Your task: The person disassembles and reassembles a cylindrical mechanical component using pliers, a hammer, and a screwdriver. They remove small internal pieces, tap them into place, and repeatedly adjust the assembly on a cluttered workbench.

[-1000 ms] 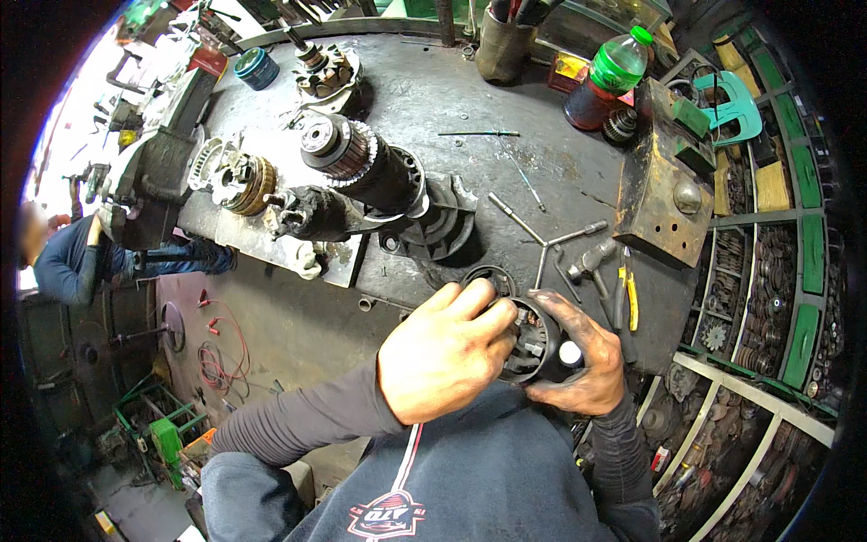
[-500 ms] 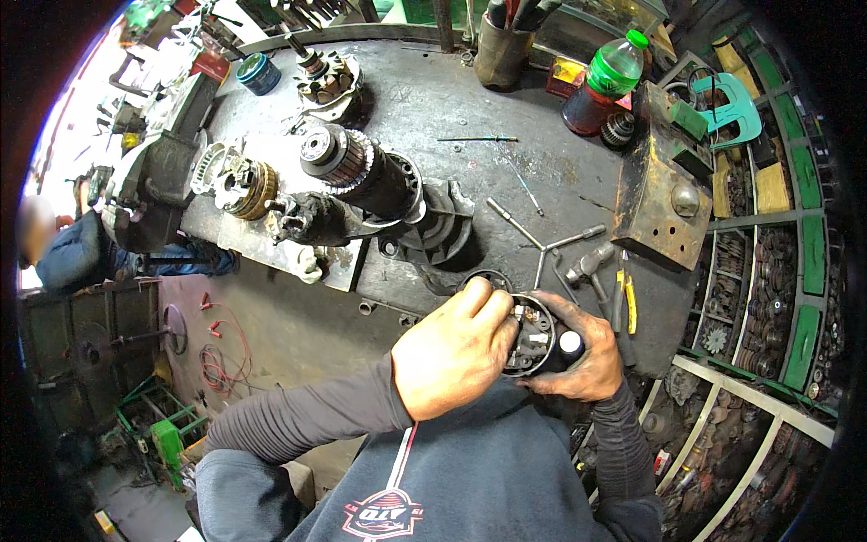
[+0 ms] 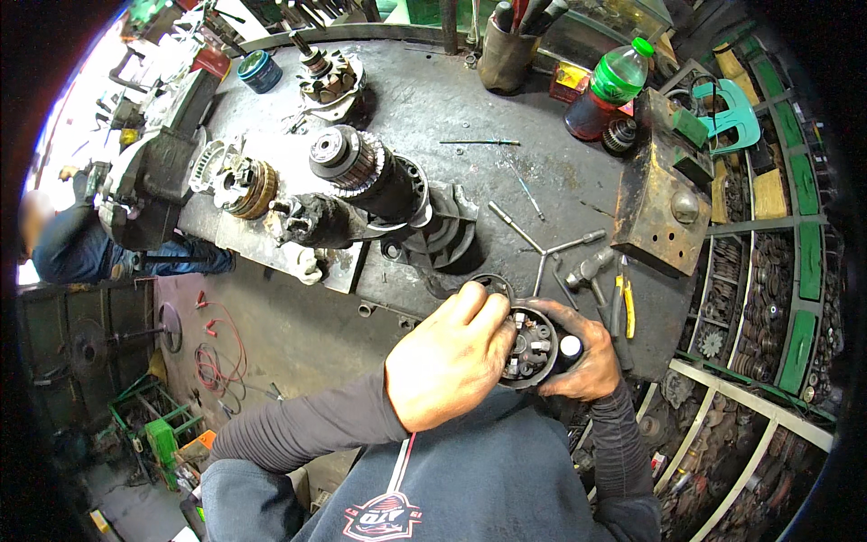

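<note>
Close to my body, at the bench's near edge, my right hand [image 3: 591, 357] wraps round a dark round motor housing [image 3: 551, 369]. Its open end faces up and shows metal brush-like parts [image 3: 522, 361] inside. A white-tipped cylinder [image 3: 570, 347] sits against the housing, by my right thumb and fingers. My left hand [image 3: 456, 352] is closed, with bent fingertips pressed together at the housing's left rim. Whatever those fingertips pinch is hidden. Just behind them shows a dark ring-shaped part [image 3: 497, 284], partly covered by the hand.
An armature [image 3: 361, 172] stands in a casing on the bench, with copper-wound parts [image 3: 248, 190] to its left. Beyond my right hand lie a three-armed wrench [image 3: 542, 246], a hammer [image 3: 591, 267] and yellow-handled pliers [image 3: 628, 307]. A bottle [image 3: 614, 86] stands far right; another person sits far left.
The housing has tipped slightly, so more of its inner parts shows. My left hand has shifted a little left, still at the rim. My right hand keeps its hold.
</note>
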Demonstrator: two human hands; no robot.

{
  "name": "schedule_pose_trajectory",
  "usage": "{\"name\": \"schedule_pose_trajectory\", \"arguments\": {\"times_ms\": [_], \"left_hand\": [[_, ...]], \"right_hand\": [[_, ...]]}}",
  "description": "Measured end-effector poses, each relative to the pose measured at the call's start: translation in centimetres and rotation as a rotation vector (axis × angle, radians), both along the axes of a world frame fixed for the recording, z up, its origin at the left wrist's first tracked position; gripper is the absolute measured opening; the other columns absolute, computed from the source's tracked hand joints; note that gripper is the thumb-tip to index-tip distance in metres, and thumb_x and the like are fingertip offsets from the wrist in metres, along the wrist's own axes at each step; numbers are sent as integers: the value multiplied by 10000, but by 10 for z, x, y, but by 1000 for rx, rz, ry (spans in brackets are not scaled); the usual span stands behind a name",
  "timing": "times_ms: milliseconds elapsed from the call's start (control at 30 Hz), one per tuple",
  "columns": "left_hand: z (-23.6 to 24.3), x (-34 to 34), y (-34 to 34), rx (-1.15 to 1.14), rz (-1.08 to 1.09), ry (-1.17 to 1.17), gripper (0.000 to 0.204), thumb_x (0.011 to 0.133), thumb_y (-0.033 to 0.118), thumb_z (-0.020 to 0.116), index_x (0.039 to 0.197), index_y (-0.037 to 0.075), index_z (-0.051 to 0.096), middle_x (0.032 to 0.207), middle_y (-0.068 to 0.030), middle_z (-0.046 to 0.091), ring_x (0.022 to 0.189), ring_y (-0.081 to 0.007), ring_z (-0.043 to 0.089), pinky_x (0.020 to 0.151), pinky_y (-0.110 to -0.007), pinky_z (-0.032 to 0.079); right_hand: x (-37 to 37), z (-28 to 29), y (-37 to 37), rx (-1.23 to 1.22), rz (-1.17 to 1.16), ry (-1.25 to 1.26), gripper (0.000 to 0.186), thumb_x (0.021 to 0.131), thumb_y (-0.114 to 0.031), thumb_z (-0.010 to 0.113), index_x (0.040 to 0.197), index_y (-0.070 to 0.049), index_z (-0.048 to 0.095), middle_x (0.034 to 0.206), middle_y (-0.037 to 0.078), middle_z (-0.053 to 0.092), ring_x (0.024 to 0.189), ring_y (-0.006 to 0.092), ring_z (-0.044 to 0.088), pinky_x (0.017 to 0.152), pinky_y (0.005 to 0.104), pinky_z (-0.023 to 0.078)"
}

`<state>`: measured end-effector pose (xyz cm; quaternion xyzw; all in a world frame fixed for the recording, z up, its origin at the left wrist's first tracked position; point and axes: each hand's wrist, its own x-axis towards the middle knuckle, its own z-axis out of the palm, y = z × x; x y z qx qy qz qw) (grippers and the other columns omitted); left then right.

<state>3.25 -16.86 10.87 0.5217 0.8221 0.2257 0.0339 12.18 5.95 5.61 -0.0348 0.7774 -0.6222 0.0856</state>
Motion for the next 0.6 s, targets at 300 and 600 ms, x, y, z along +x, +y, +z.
{"name": "schedule_pose_trajectory", "arguments": {"times_ms": [300,600], "left_hand": [[-5,1,2,-8,24,-22,351,744,99,633,1061,-51,642,987,-153,510,965,-321,499,865,-371,477],[-9,3,-6,-25,-22,-97,423,709,72,656,1108,-64,627,1031,-175,506,1000,-348,490,881,-394,480]], "right_hand": [[0,1,-2,58,-33,60,930,525,-109,916,1393,-18,596,1290,145,703,1194,244,674,1055,367,507],[0,3,1,-50,26,-38,929,533,-159,986,1366,5,609,1247,162,715,1157,228,686,1024,360,517]]}}
